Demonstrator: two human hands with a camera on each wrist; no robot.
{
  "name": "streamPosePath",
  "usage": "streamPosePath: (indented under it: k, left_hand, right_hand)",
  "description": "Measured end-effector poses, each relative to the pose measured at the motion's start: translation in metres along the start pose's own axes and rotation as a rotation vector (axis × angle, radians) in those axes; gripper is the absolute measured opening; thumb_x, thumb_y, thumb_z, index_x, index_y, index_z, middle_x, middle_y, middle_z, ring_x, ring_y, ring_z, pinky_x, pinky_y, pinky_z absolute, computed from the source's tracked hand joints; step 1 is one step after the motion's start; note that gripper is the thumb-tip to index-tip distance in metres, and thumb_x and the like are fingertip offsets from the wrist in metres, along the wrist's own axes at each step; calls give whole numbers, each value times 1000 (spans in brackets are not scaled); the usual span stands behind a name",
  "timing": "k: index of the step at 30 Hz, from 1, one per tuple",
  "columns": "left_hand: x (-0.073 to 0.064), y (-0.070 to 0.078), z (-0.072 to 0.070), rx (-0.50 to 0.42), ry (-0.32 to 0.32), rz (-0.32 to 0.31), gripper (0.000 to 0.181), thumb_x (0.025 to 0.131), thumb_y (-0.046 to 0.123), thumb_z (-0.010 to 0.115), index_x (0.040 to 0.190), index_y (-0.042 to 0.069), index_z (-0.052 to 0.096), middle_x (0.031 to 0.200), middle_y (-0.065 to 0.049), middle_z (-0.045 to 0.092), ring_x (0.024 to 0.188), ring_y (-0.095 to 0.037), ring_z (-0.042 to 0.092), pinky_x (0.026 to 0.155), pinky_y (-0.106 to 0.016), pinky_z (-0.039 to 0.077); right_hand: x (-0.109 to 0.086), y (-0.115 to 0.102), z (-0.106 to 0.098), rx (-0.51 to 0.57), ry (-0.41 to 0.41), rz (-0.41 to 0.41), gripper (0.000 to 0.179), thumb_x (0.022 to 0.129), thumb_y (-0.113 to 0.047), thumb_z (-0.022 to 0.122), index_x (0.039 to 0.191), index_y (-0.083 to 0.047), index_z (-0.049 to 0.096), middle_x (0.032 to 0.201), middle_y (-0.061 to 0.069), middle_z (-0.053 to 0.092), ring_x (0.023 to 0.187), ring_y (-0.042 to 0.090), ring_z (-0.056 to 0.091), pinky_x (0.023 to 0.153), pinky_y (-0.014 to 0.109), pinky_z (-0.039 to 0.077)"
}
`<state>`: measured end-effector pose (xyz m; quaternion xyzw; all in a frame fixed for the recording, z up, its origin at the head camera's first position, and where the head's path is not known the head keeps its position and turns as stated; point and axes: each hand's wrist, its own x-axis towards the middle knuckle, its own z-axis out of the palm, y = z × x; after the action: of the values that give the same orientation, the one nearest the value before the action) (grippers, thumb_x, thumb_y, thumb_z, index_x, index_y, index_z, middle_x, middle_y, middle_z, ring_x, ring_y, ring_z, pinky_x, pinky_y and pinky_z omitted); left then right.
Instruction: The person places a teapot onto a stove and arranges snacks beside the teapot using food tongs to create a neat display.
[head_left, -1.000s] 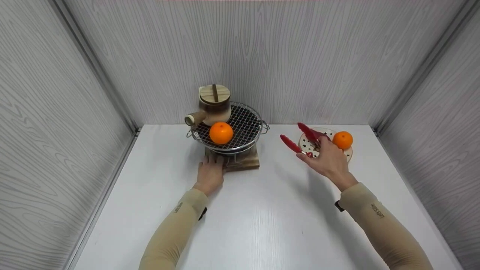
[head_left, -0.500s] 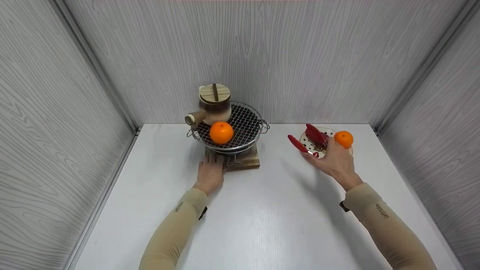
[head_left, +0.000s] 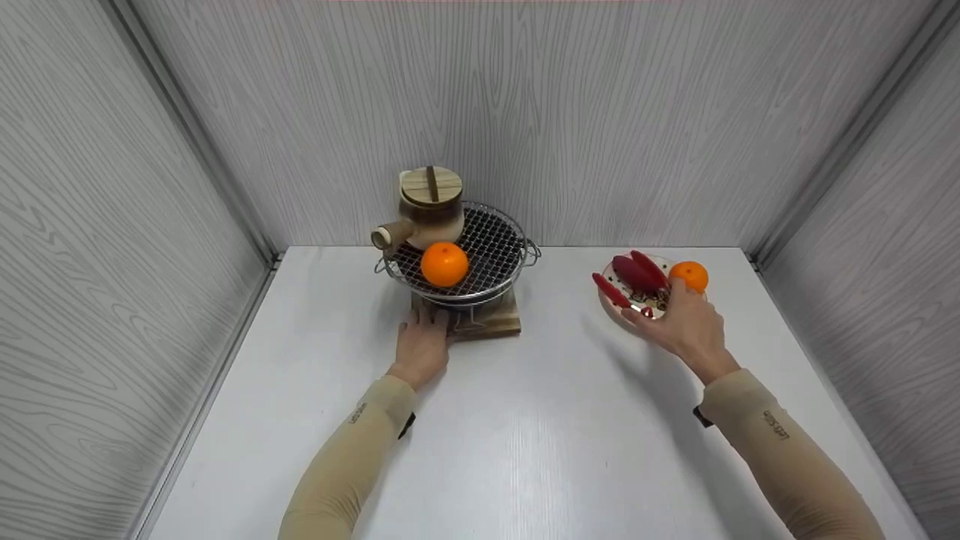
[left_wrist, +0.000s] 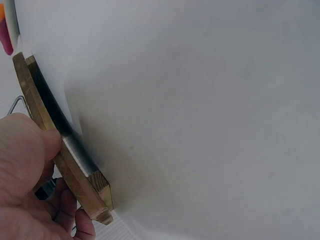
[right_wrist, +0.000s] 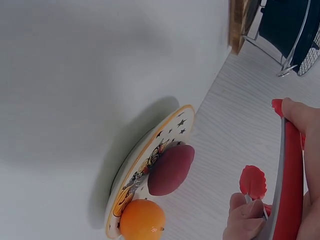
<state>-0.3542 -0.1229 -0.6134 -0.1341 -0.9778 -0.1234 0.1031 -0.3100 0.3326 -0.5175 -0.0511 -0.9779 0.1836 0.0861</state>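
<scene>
Tongs (right_wrist: pixel 291 180) have shifted right, gripped by right hand (head_left: pixel 691 327); left hand (head_left: pixel 421 351) pinches board (head_left: pixel 499 324); straddle purple potato (right_wrist: pixel 171 170) squarely before squeezing

The right sleeve (head_left: pixel 795 459), on the person's side of the plate (right_wrist: pixel 176 126), bears small dark lettering that looks like "Let's Slim". The left sleeve (head_left: pixel 346 454), well left of the plate, carries what seem the same words, less sharp. Black star signs are printed on the plate itself.
</scene>
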Motion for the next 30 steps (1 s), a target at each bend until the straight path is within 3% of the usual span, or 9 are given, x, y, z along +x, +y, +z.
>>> streamPosePath:
  k: [6, 15, 25, 30]
  left_hand:
    - [0, 0, 0, -3, 17, 5, 45, 106, 24, 75, 144, 3, 61, 150, -37, 59, 135, -54, 59, 101, -66, 55]
    - [1, 0, 0, -3, 14, -2, 50, 107, 25, 73, 149, 2, 59, 156, -38, 56, 140, -56, 58, 106, -68, 55]
    - [-1, 2, -1, -4, 11, -1, 49, 107, 25, 76, 146, 0, 61, 153, -36, 59, 139, -56, 57, 103, -68, 55]
    - [-1, 1, 1, 0, 20, 2, 49, 106, 25, 77, 146, 0, 61, 152, -36, 60, 139, -57, 58, 102, -68, 55]
  right_hand:
    - [-2, 12, -1, -36, 11, 12, 103, 92, -81, 72, 145, 6, 53, 128, 36, 70, 97, 55, 73, 78, 64, 63]
    - [-1, 27, -3, -39, -16, 63, 100, 94, -78, 72, 144, 6, 51, 120, 32, 69, 92, 46, 67, 74, 54, 59]
    - [-1, 46, -6, -56, -35, 107, 104, 94, -78, 71, 146, 9, 47, 122, 36, 67, 91, 47, 66, 76, 58, 58]
    - [0, 55, -7, -76, -48, 128, 107, 93, -82, 69, 144, 10, 47, 120, 35, 64, 87, 45, 63, 70, 51, 56]
